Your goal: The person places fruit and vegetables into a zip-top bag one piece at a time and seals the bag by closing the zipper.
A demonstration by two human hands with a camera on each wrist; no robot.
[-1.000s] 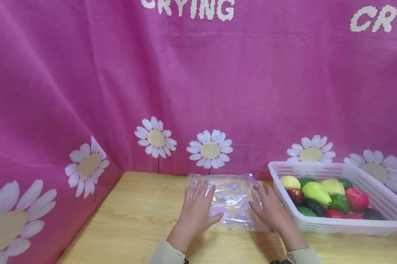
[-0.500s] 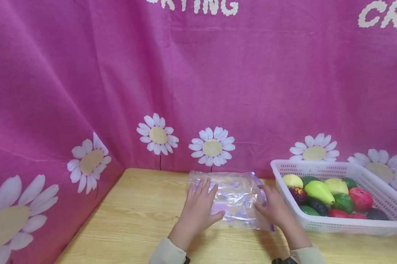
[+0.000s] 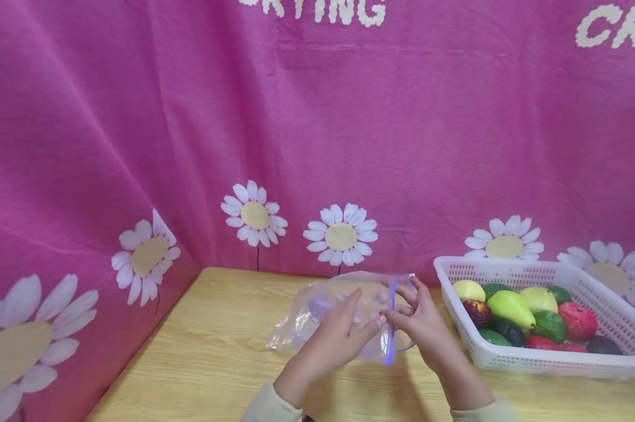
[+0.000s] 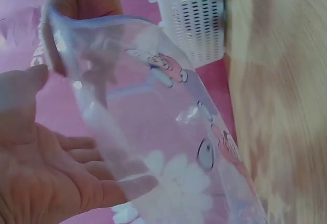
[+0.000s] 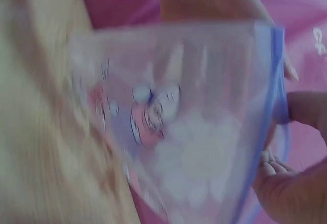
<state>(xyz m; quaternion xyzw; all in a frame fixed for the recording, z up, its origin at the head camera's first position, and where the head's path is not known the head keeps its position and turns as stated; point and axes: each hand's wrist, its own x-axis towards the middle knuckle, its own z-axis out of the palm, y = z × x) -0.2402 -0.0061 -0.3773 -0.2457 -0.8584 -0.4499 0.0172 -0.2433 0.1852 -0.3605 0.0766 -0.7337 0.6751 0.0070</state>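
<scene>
A clear zip bag (image 3: 312, 310) with a purple zip edge (image 3: 392, 328) is raised on its zip side, its far end low over the table. Cartoon figures are printed on its film. My right hand (image 3: 425, 322) pinches the bag at the zip edge, and in the right wrist view its thumb and fingers (image 5: 301, 106) sit right at the purple strip. The left hand (image 3: 338, 337) lies alongside the bag, thumb apart and tip close to the right thumb. In the left wrist view its straight fingers (image 4: 117, 191) reach against the film, partly seen through it.
A white perforated basket (image 3: 539, 358) stands at the right, close to my right forearm. It holds several fruits, among them a green pear (image 3: 509, 308). A pink flowered cloth (image 3: 402, 146) hangs behind the wooden table (image 3: 217, 340) and along its left side.
Both hands lay spread over the flat bag earlier. The right hand then took hold of the zip edge and lifted it, while the left hand moved right toward it. The basket stayed put.
</scene>
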